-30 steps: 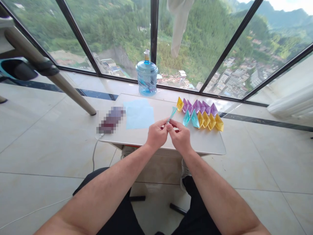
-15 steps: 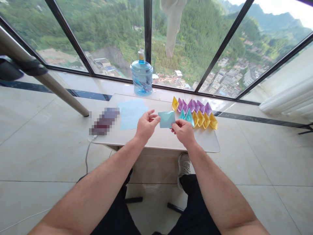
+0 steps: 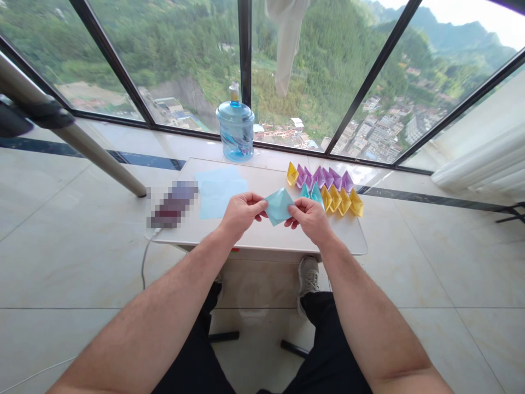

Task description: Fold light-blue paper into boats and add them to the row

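A folded light-blue paper [image 3: 279, 207] is held above the front middle of the white table, turned so that it looks like a diamond. My left hand [image 3: 243, 214] pinches its left corner between thumb and fingers. On the opposite corner, my right hand [image 3: 308, 219] grips it the same way. Just beyond the right hand stand folded paper boats: turquoise ones [image 3: 315, 193], a row of yellow ones [image 3: 344, 203], and purple ones [image 3: 328, 178] behind. Flat light-blue paper sheets [image 3: 219, 191] lie to the left of my hands.
The small white table [image 3: 262, 236] stands before a large window. A blurred-out object [image 3: 174, 203] with a cable lies at its left end. Behind it is a blue water jug [image 3: 235, 131]. A slanting metal pole [image 3: 102, 150] rises at the left.
The blue paper has turned from a level rectangle to a diamond. My left hand has come down slightly and its spread fingers have closed on the paper's left corner.
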`<state>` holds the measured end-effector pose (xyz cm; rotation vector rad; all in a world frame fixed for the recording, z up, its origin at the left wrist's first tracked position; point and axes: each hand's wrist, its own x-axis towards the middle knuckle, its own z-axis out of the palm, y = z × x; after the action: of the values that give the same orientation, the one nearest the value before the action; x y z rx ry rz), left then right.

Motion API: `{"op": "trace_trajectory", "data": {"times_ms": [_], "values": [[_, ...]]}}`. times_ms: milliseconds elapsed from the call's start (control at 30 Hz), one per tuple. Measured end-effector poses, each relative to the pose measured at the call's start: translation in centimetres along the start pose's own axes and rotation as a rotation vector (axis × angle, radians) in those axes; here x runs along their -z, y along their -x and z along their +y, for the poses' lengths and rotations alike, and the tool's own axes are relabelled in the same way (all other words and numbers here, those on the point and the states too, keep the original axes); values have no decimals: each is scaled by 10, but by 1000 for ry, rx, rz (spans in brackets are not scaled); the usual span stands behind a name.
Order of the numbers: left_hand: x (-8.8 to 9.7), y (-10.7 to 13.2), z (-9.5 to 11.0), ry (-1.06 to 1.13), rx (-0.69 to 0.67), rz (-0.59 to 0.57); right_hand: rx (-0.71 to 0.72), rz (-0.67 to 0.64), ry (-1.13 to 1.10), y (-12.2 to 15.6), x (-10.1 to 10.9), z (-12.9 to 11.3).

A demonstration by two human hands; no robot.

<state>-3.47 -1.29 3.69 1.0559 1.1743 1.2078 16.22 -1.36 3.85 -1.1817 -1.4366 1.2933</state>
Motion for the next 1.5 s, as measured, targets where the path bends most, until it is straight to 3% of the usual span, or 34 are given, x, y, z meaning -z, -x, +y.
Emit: {"op": "trace_trajectory", "data": {"times_ms": [133,833,1200,1500], "values": [[-1,2,2,16,13,-24,1,-58,-30,1,2,-2],[2,7,9,213,47,-37,-15,-66,-246,2,7,2],[-4,9,4,47,-81,-12,41,-26,-25,5,3,-5],[-5,9,5,12,-54,-14,100,60,40,1,-10,3]]}}
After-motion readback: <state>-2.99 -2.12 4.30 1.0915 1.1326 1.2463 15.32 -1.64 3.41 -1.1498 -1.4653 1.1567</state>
